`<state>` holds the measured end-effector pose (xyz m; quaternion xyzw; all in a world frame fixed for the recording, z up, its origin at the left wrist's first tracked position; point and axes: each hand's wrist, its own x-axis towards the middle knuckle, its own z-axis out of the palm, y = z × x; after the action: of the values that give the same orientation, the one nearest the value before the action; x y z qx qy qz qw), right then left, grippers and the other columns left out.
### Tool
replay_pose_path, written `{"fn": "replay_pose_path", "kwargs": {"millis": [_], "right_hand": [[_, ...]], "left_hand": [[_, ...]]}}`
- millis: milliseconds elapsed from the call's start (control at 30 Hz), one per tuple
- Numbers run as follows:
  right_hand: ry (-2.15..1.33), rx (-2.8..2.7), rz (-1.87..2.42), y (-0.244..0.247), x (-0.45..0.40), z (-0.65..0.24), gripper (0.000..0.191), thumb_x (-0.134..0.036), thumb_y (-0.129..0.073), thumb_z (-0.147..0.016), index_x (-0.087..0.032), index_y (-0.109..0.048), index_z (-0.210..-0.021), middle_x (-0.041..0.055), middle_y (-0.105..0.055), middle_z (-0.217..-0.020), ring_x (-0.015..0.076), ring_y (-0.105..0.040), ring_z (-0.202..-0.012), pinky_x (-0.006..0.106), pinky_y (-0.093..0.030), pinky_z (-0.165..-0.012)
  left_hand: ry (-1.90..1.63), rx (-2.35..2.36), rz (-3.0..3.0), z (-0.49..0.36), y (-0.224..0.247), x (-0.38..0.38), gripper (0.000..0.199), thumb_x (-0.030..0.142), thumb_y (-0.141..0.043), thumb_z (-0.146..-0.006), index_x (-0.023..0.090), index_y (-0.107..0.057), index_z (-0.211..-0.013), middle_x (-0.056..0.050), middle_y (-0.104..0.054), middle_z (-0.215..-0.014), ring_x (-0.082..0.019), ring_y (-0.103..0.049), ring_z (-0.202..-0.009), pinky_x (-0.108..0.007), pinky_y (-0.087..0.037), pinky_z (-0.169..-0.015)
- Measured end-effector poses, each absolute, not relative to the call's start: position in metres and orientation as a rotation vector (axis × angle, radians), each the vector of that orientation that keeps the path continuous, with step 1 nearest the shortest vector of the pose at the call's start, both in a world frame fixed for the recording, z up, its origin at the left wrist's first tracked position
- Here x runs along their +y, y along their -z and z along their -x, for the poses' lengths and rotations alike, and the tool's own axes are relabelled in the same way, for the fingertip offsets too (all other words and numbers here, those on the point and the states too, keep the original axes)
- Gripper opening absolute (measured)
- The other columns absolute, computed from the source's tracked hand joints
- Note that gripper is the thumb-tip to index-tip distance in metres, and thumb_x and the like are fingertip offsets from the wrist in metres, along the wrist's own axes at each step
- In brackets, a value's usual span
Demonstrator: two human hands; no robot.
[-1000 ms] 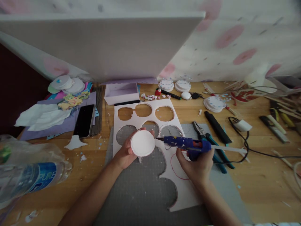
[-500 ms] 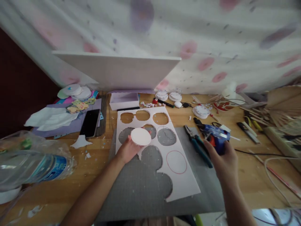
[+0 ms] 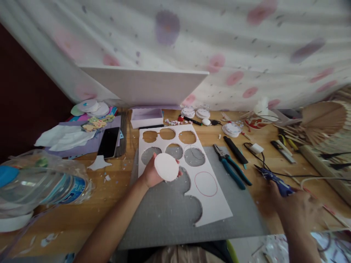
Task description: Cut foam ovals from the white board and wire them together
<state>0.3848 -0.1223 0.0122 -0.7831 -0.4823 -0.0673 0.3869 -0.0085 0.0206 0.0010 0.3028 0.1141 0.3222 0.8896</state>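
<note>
My left hand (image 3: 153,173) is closed around a white foam disc (image 3: 166,167), thumb and fingertips on its edge, above the cut sheet. A white foam sheet (image 3: 215,204) with several round cutouts and one red drawn circle lies on the grey cutting mat (image 3: 153,226). At the lower right, a blue hot glue gun (image 3: 278,182) lies with its dark nozzle towards the upper left. My right hand (image 3: 298,210) is over its rear end, fingers apart and somewhat blurred; the handle is hidden. Teal-handled pliers (image 3: 233,170) and a black cutter knife (image 3: 235,149) lie between the sheet and the glue gun.
A large water bottle (image 3: 52,186) lies at the left, near a phone (image 3: 109,142) and paper scraps. A lilac box (image 3: 146,118) and stacked white discs (image 3: 231,129) line the back. Cords (image 3: 309,176) cross the right side. A white board (image 3: 148,86) leans at the back.
My right hand has moved right and down with the glue gun, lowering it beside the mat and loosening its fingers. The cutter knife shows fully now. My left hand has tilted the disc towards me.
</note>
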Motion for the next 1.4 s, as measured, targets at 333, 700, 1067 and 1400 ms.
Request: {"fn": "replay_pose_path", "kwargs": {"millis": [333,700,1067,1400], "right_hand": [[-0.460,-1.346,1.751,-0.038,-0.019,-0.286,0.039,-0.048,-0.057,-0.083,-0.016,-0.061,-0.105,-0.0001,-0.057,-0.070,0.0146,-0.053,-0.057,0.028,-0.044,-0.053],[-0.819,-1.467,1.494,-0.044,0.011,-0.248,0.044,-0.058,-0.058,-0.082,-0.016,-0.066,-0.070,0.0032,-0.064,-0.064,0.0160,-0.058,-0.061,0.030,-0.050,-0.059],[-0.684,-1.898,0.997,-0.044,-0.038,-0.232,0.015,-0.022,-0.050,-0.092,-0.019,-0.061,-0.083,0.0085,-0.064,-0.091,0.0202,-0.061,-0.085,0.036,-0.051,-0.075],[-1.080,-1.860,0.850,-0.026,-0.034,-0.223,0.019,-0.020,-0.050,-0.090,-0.022,-0.038,-0.075,0.0119,-0.063,-0.119,0.0185,-0.061,-0.092,0.037,-0.050,-0.081]], "left_hand": [[-0.542,0.226,-0.613,0.010,0.001,0.021,0.087,0.084,-0.045,-0.072,0.004,-0.070,-0.094,-0.017,-0.072,-0.075,-0.030,-0.069,-0.067,-0.033,-0.047,-0.061],[-0.652,0.250,-0.488,0.007,-0.001,0.024,0.076,0.076,-0.050,-0.076,0.006,-0.070,-0.099,-0.017,-0.073,-0.086,-0.031,-0.069,-0.076,-0.034,-0.047,-0.067],[-0.548,0.147,-0.572,0.012,0.000,0.021,0.097,0.085,-0.038,-0.072,0.007,-0.058,-0.126,-0.017,-0.072,-0.076,-0.027,-0.063,-0.067,-0.040,-0.044,-0.072],[-0.503,0.036,-0.479,0.015,0.017,0.021,0.090,0.092,-0.033,-0.062,0.015,-0.067,-0.095,-0.014,-0.068,-0.068,-0.025,-0.059,-0.060,-0.044,-0.044,-0.070]]}}
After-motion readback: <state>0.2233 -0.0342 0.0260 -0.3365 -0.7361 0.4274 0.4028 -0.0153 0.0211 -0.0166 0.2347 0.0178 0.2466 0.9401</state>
